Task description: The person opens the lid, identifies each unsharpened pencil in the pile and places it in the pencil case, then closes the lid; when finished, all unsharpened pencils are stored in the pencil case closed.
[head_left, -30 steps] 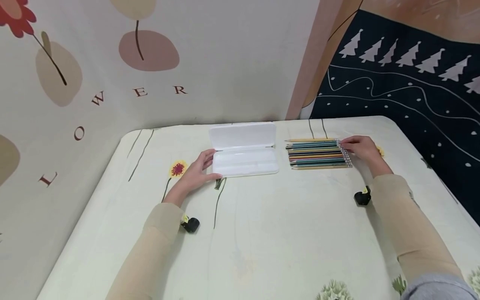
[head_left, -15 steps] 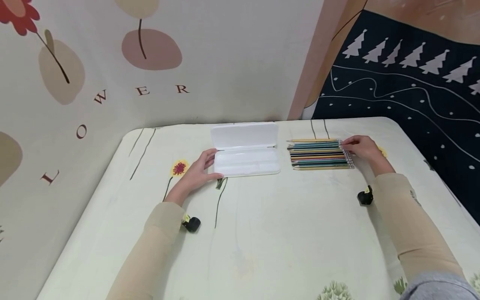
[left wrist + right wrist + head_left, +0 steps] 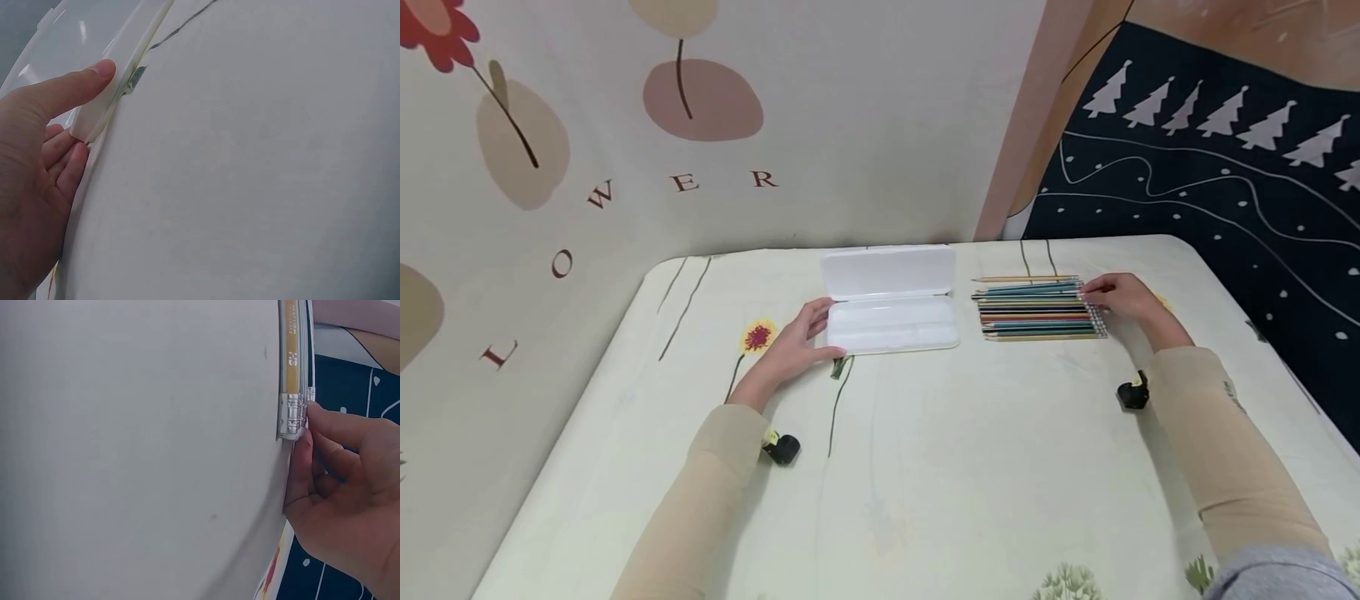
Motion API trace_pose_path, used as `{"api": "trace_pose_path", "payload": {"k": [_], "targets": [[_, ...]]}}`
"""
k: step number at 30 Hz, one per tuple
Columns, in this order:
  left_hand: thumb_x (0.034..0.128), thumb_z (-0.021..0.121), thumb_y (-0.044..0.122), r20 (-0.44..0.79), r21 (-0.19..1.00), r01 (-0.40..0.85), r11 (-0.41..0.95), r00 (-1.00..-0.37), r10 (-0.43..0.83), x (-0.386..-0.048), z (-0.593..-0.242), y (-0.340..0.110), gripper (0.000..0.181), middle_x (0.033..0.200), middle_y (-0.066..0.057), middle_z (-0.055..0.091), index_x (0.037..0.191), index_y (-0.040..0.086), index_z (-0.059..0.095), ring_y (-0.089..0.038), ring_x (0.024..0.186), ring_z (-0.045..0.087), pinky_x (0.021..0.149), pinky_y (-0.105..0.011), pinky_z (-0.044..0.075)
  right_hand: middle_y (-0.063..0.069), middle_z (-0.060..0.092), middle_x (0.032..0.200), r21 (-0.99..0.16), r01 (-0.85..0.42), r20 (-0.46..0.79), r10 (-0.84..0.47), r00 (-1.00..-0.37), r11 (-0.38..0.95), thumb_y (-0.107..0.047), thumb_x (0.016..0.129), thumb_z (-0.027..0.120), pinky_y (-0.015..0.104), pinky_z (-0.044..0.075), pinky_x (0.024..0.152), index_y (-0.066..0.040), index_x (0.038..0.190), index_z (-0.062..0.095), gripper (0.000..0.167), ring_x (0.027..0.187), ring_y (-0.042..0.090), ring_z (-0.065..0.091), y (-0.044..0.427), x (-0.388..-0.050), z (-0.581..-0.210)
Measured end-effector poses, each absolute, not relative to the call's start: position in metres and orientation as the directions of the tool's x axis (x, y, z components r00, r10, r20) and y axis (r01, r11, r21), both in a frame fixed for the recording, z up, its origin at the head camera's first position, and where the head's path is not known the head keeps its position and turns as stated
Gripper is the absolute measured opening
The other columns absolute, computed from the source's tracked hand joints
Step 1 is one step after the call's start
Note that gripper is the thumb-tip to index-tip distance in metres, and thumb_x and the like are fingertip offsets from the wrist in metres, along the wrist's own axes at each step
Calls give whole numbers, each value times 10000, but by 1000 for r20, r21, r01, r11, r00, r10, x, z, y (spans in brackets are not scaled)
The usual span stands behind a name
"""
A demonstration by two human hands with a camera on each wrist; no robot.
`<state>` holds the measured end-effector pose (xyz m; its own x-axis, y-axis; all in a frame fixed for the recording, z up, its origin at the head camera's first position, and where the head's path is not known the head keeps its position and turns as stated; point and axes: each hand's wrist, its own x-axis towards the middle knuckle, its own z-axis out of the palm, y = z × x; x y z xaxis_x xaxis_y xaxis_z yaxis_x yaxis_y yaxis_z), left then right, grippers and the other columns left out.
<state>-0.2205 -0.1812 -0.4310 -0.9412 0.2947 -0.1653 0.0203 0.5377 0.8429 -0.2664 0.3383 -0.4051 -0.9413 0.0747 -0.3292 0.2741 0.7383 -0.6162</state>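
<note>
A white pencil case [image 3: 891, 323] lies with its lid [image 3: 887, 273] raised at the far middle of the table, its tray bare. My left hand [image 3: 793, 343] holds the case's left end, thumb on the front rim and fingers at the side and corner, as the left wrist view shows. Right of the case lies a row of several pencils [image 3: 1037, 321], erasers to the right. At their eraser ends, my right hand [image 3: 1126, 298] pinches a teal pencil [image 3: 1033, 290] that lies slightly askew. In the right wrist view a yellow pencil [image 3: 292, 362] partly hides the pinched end.
A pale flower-printed cloth [image 3: 940, 467] covers the table. Behind the case rises a wall hanging [image 3: 865, 167] with printed letters. A dark cloth with trees [image 3: 1210, 183] hangs past the right edge.
The teal pencil in my right hand now lies at an angle to its neighbours, and a gap shows below the farthest yellow pencil. My left hand and the case have stayed put.
</note>
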Motion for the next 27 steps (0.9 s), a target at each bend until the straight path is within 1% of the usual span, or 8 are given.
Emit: {"api": "trace_pose_path", "payload": {"k": [7, 10, 13, 15, 17, 20, 23, 27], "targets": [[854, 800, 252, -167, 841, 20, 541, -941, 294, -221, -433, -182, 928, 1656, -90, 263, 1568, 197, 210, -279, 1513, 313, 1260, -438, 267, 264, 443, 1366, -654, 296, -340, 79, -937, 697, -304, 1068, 426, 317, 413, 881, 61, 1401, 451, 494, 1096, 306, 432, 344, -261, -401], [855, 800, 253, -166, 842, 23, 539, -940, 298, -222, -434, -182, 929, 1656, -95, 261, 1569, 193, 208, -282, 1512, 313, 1259, -440, 267, 194, 483, 1345, -691, 306, -324, 98, -941, 655, -366, 1063, 432, 256, 420, 858, 35, 1424, 448, 539, 1038, 188, 483, 347, -256, -399], [852, 802, 254, -161, 842, 28, 539, -941, 299, -222, -433, -183, 931, 1656, -94, 264, 1568, 191, 210, -282, 1512, 313, 1259, -443, 267, -6, 573, 1193, -768, 330, -318, 120, -940, 549, -356, 1050, 484, 146, 470, 808, -14, 1398, 495, 489, 922, 4, 539, 350, -252, -396], [851, 802, 254, -156, 842, 32, 539, -941, 299, -222, -433, -184, 931, 1655, -91, 266, 1568, 189, 212, -280, 1512, 313, 1260, -444, 266, -150, 600, 1052, -824, 342, -323, 122, -939, 452, -320, 1038, 525, 78, 506, 792, -70, 1331, 549, 386, 864, -93, 564, 351, -249, -395], [851, 803, 255, -157, 842, 30, 539, -942, 298, -222, -432, -184, 930, 1655, -88, 267, 1567, 191, 213, -278, 1513, 313, 1260, -445, 264, -246, 596, 920, -869, 343, -325, 113, -939, 357, -280, 1028, 552, 55, 530, 798, -141, 1227, 598, 247, 843, -126, 589, 353, -247, -394], [851, 803, 260, -165, 840, 22, 542, -941, 294, -221, -431, -183, 932, 1657, -84, 265, 1568, 195, 212, -276, 1514, 311, 1262, -446, 262, -263, 632, 843, -908, 334, -318, 103, -942, 253, -254, 1008, 588, 64, 549, 802, -247, 1042, 645, 66, 839, -116, 621, 356, -245, -394], [851, 803, 262, -171, 838, 16, 545, -942, 290, -221, -431, -183, 932, 1657, -84, 263, 1569, 197, 212, -278, 1514, 310, 1262, -447, 261, -250, 652, 848, -928, 320, -304, 113, -946, 189, -269, 986, 622, 68, 553, 792, -322, 922, 672, 96, 844, -99, 630, 357, -244, -392], [849, 804, 261, -166, 843, 20, 538, -941, 294, -221, -431, -182, 933, 1656, -91, 264, 1569, 195, 214, -286, 1514, 308, 1263, -450, 256, -217, 680, 852, -949, 302, -291, 121, -949, 90, -269, 943, 681, 72, 557, 779, -316, 869, 705, 91, 838, -69, 644, 356, -242, -388]]}}
